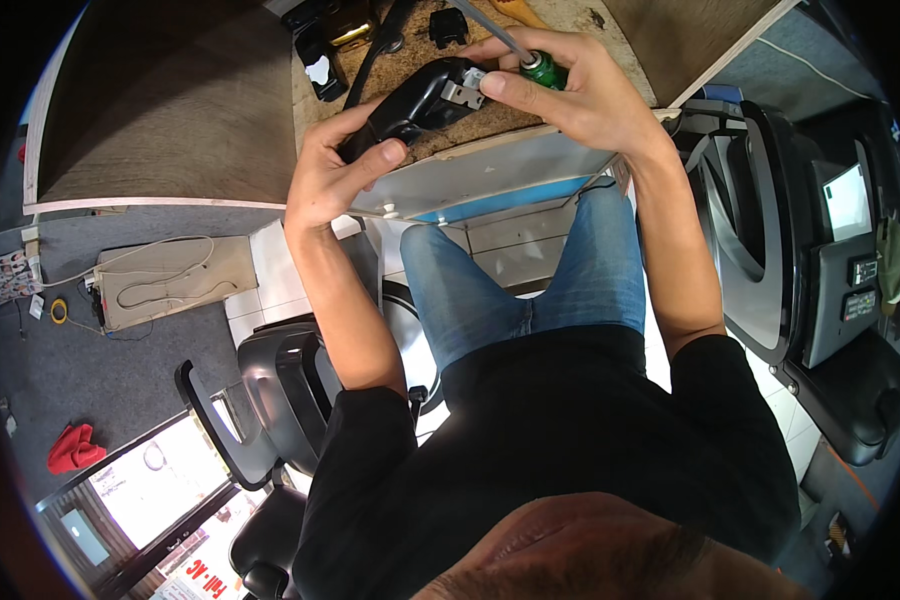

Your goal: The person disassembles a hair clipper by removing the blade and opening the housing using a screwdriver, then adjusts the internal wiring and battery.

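A black plastic power adapter (420,100) with two flat metal prongs is held over the near edge of a worn wooden workbench (170,110), above the knees of a seated person in blue jeans (530,280) and a black shirt. The left hand (330,170) is wrapped around the adapter's lower end, thumb pressed flat across its casing. The right hand (570,90) closes on the prong end, thumb against the metal plate, while its fingers also grip the green handle of a screwdriver (535,62), whose thin shaft runs up and away toward the bench top (the tip lies outside what the camera shows clearly).

Other small black parts (448,26) and a cable lie on the bench behind the hands. Off to the person's left, a flat beige board (175,280) looped with white wire sits on grey carpet, with a red cloth (73,447) farther back; dark moulded machines stand on both sides of the chair.

The risk, judging from the grip, lies in the right hand doing two jobs at once: with the screwdriver pinched alongside the adapter, a shift of the fingers could let the tool slide off or scrape the thumb. Held in the air over the lap and not resting on the bench, the adapter or any loose screw could drop to the floor.
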Demonstrator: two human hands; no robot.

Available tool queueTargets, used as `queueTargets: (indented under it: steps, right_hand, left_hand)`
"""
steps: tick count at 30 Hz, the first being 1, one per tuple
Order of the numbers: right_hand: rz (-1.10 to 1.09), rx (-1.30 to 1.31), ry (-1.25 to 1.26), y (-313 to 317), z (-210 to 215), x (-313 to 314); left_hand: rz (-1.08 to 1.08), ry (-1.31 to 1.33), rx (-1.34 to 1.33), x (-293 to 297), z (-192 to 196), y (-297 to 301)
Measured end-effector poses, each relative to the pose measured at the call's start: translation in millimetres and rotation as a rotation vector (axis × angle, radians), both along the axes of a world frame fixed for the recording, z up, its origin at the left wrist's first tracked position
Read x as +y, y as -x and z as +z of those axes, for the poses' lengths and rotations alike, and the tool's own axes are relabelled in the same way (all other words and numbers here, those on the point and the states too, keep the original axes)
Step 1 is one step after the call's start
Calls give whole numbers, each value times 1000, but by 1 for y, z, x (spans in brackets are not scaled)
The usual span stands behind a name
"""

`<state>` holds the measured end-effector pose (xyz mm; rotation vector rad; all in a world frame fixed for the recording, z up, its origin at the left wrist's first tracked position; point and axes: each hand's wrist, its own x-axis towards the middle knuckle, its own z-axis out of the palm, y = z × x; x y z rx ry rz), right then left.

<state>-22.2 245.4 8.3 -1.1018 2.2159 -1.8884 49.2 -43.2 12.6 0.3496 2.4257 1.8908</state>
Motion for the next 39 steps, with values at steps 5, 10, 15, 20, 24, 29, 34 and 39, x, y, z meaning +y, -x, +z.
queueTargets:
  steps: [5, 10, 15, 20, 24, 29, 34, 39]
  right_hand:
    - [-12, 60, 5, -1, 1, -2]
    - [-3, 44, 9, -3, 5, 0]
    - [-30, 62, -62, -3, 7, 1]
    - [-17, 15, -8, -4, 5, 1]
    - [-22, 79, -34, -3, 6, 0]
    - [29, -27, 18, -6, 7, 0]
    - [32, -45, 13, -7, 9, 1]
    - [-7, 20, 36, -1, -2, -1]
  left_hand:
    - [-5, 6, -1, -1, 0, 0]
    - [-16, 5, 9, 0, 0, 0]
    - [-8, -4, -6, -2, -1, 1]
    - [-22, 10, 5, -1, 0, 0]
    - [-15, -7, 2, -2, -1, 0]
    - [-9, -10, 9, -1, 0, -1]
    - [-11, 6, 7, -1, 0, -1]
    - [-16, 5, -3, 0, 1, 0]
